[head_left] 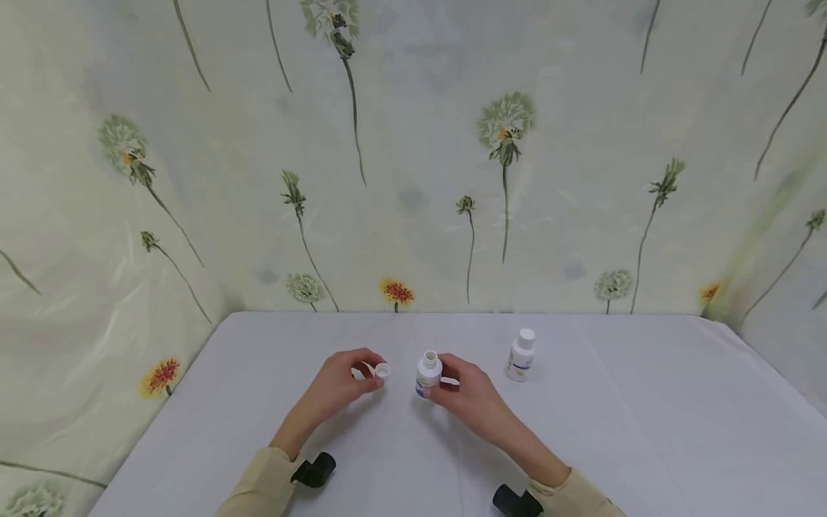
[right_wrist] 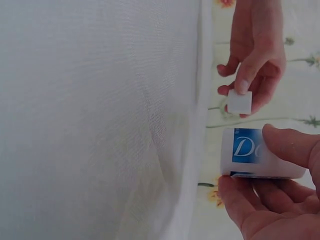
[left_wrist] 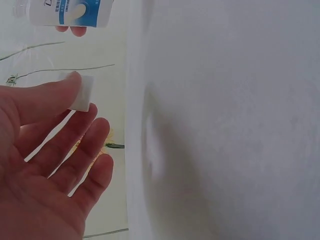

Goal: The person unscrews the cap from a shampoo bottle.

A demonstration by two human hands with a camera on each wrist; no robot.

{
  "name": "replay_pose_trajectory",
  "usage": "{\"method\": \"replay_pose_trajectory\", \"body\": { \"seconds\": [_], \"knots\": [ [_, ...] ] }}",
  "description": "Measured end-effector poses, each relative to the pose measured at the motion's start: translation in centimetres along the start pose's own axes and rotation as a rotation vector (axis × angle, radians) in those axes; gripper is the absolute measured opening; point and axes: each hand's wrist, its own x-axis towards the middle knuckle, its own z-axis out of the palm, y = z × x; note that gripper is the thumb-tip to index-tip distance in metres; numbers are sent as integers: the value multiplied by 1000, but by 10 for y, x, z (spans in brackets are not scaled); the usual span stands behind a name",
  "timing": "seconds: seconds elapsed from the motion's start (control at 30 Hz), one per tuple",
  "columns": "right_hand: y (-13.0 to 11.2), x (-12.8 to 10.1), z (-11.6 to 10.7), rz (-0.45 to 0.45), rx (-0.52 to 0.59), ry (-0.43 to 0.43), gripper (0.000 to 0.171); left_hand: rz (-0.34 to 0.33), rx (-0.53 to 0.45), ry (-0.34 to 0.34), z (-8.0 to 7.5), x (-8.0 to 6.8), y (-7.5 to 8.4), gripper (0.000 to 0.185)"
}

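My left hand [head_left: 344, 382] pinches a small white bottle cap [head_left: 382, 372] between thumb and fingertips, its hollow underside turned toward the head camera. In the left wrist view the cap [left_wrist: 83, 94] sits under the thumb while the other fingers spread loosely. To its right, my right hand [head_left: 470, 396] grips a white plastic bottle [head_left: 428, 376] by its body. That bottle's mouth is uncovered, and a blue label shows on the bottle [right_wrist: 246, 150] in the right wrist view. Cap and bottle are apart, both held above the table.
A second white bottle [head_left: 520, 356], with its cap on, stands upright on the table to the right of my right hand. White cloth covers the table [head_left: 633, 431]. Behind it hangs a curtain [head_left: 413, 143] printed with dandelions.
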Motion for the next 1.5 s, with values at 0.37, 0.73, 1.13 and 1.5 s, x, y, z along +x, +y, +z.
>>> {"method": "replay_pose_trajectory", "body": {
  "seconds": [0.37, 0.73, 1.13, 1.5],
  "knots": [
    [3, 21, 8, 12, -62, -5, 44, -56, 12, 46, -3, 5, -15, 22],
    [6, 44, 17, 40, -96, 8, 44, -73, 9, 39, -9, 11, -27, 22],
    [4, 63, 23, 18, -142, -17, 43, -141, 24, 43, -17, 21, -29, 21],
    [2, 78, 28, 32, -195, -18, 43, -156, 68, -22, -26, 35, -37, 20]
  ]
}}
